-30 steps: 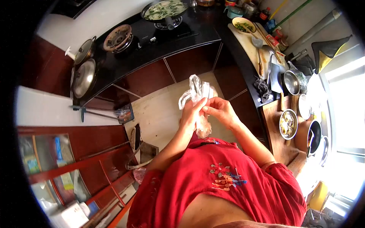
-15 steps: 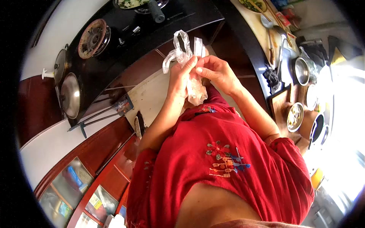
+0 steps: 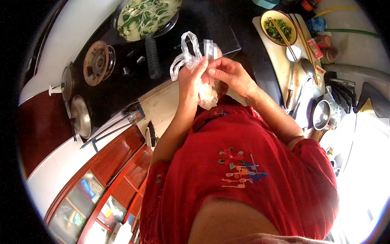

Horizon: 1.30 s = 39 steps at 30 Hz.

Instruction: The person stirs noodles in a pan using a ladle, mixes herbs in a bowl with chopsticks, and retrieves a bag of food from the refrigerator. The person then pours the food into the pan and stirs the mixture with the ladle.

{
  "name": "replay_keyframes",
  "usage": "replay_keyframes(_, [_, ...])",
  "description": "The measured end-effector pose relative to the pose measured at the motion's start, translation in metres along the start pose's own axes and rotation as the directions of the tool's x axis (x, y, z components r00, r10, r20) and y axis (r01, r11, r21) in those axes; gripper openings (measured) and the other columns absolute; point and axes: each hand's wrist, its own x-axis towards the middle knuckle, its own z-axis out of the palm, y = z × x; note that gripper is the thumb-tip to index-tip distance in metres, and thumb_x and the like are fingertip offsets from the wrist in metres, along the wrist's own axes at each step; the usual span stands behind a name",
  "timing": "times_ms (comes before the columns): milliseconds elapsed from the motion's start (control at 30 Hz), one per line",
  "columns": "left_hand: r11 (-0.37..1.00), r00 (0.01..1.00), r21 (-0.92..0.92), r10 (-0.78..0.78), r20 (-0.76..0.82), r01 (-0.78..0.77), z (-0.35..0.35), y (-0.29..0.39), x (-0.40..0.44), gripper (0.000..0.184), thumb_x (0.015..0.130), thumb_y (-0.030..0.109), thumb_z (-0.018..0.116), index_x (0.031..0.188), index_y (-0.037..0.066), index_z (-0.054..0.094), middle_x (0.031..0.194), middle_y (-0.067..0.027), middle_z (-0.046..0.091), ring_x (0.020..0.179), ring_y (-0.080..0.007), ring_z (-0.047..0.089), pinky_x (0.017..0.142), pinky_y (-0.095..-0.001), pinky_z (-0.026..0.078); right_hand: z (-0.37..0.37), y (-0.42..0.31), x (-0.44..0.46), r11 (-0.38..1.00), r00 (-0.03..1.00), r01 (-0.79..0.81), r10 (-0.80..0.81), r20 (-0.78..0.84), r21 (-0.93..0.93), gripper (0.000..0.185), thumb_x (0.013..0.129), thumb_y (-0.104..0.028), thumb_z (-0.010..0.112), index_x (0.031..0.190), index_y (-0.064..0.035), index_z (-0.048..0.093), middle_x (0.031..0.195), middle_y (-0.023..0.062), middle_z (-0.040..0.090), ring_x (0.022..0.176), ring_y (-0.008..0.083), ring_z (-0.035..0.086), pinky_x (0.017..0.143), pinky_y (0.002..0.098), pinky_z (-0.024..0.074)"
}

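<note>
A clear, crumpled plastic bag (image 3: pixel 208 95) is held in front of the red shirt, its handle loops standing up above the fingers. My left hand (image 3: pixel 191 83) is closed round the bag, thumb pointing up. Beside it my right hand (image 3: pixel 233 75) pinches the bag with thumb and forefinger, close to the left thumb. What the bag contains, if anything, I cannot make out. Beyond the hands is the black pan handle (image 3: pixel 152 57), joined to a pan of leafy greens in pale liquid (image 3: pixel 148 16).
A bare burner (image 3: pixel 96 63) and a metal lid (image 3: pixel 81 116) are at the left. On the right, a cutting board (image 3: pixel 276 51) bears a bowl of chopped greens (image 3: pixel 278 28), chopsticks and a ladle. A metal bowl (image 3: pixel 321 114) stands nearer.
The view has shifted, and the hands with the bag are now nearer the stove and pan. Both hands keep hold of the bag throughout.
</note>
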Motion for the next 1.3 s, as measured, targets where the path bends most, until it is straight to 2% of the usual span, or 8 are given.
replay_keyframes(233, [0.995,0.998,0.098,-0.022,0.067,0.016,0.017,-0.008,0.038,0.023,0.076,0.021,0.064,0.082,0.001,0.056,0.058,-0.0027,0.051,0.045,-0.0095,0.048,0.041,-0.0211,0.036,-0.033,0.007,0.020,0.985,0.980,0.061,-0.090,-0.178,-0.160,0.020,0.081,-0.020,0.064,0.085,-0.0013,0.059,0.081,0.0042,0.061,0.072,0.0104,0.054,0.069,0.0257,0.0445])
replay_keyframes(333, [0.991,0.994,0.125,-0.053,0.094,0.041,0.025,-0.007,0.045,0.017,0.078,0.017,0.061,0.084,0.002,0.055,0.060,-0.0029,0.053,0.049,-0.0082,0.049,0.043,-0.0204,0.037,-0.039,0.013,0.025,0.936,0.943,0.091,-0.190,-0.273,-0.340,0.018,0.078,-0.018,0.064,0.082,-0.0014,0.059,0.078,0.0096,0.061,0.068,0.0177,0.058,0.065,0.0287,0.0466])
replay_keyframes(433, [0.981,0.990,0.188,-0.076,0.121,0.052,0.033,-0.002,0.054,0.016,0.077,0.014,0.059,0.086,0.001,0.056,0.062,-0.0036,0.054,0.054,-0.0078,0.050,0.046,-0.0204,0.040,-0.036,0.002,0.023,0.715,0.843,0.166,-0.461,-0.278,-0.679,0.015,0.075,-0.015,0.061,0.080,-0.0015,0.056,0.080,0.0172,0.059,0.066,0.0303,0.060,0.060,0.0344,0.0484])
replay_keyframes(667, [0.865,0.980,0.491,0.007,0.199,-0.105,0.040,0.005,0.072,0.016,0.077,0.011,0.052,0.086,0.000,0.059,0.072,-0.0011,0.057,0.059,-0.0077,0.050,0.051,-0.0224,0.040,-0.038,0.004,0.040,0.431,0.733,0.111,-0.644,-0.219,-0.896,0.017,0.070,-0.009,0.061,0.080,-0.0017,0.049,0.075,0.0151,0.054,0.063,0.0353,0.057,0.054,0.0401,0.0483])
replay_keyframes(967, [0.790,0.977,0.591,0.044,0.209,-0.162,0.041,-0.015,0.096,0.016,0.074,0.011,0.055,0.084,0.000,0.060,0.071,-0.0044,0.060,0.064,-0.0113,0.056,0.057,-0.0266,0.044,-0.052,0.014,0.057,0.397,0.771,-0.010,-0.581,-0.260,-0.918,0.015,0.070,-0.009,0.060,0.075,-0.0024,0.047,0.071,0.0147,0.055,0.063,0.0339,0.058,0.055,0.0395,0.0490])
replay_keyframes(1033, [0.782,0.980,0.611,-0.005,0.199,-0.120,0.047,-0.004,0.088,0.018,0.076,0.010,0.051,0.088,0.000,0.060,0.075,-0.0028,0.059,0.063,-0.0102,0.054,0.056,-0.0247,0.043,-0.058,0.005,0.054,0.548,0.844,0.004,-0.451,-0.291,-0.837,0.016,0.071,-0.014,0.060,0.078,-0.0037,0.050,0.074,0.0159,0.058,0.065,0.0351,0.059,0.058,0.0413,0.0491])
replay_keyframes(1100, [0.850,0.980,0.525,-0.066,0.187,-0.043,0.044,-0.013,0.092,0.020,0.076,0.008,0.049,0.091,0.000,0.059,0.077,-0.0039,0.059,0.065,-0.0111,0.055,0.057,-0.0249,0.044,-0.063,-0.003,0.056,0.675,0.894,-0.060,-0.290,-0.340,-0.735,0.017,0.070,-0.017,0.061,0.080,-0.0047,0.055,0.075,0.0179,0.061,0.069,0.0353,0.060,0.063,0.0411,0.0488])
replay_keyframes(1300, [0.956,0.955,0.183,-0.257,0.146,0.230,0.042,-0.035,0.105,0.020,0.082,0.017,0.060,0.095,0.003,0.056,0.084,-0.0034,0.059,0.070,-0.0112,0.056,0.058,-0.0252,0.045,-0.070,0.005,0.063,0.619,0.888,-0.005,-0.359,-0.289,-0.785,0.019,0.072,-0.018,0.061,0.085,-0.0042,0.057,0.075,0.0182,0.061,0.073,0.0352,0.060,0.064,0.0405,0.0490])
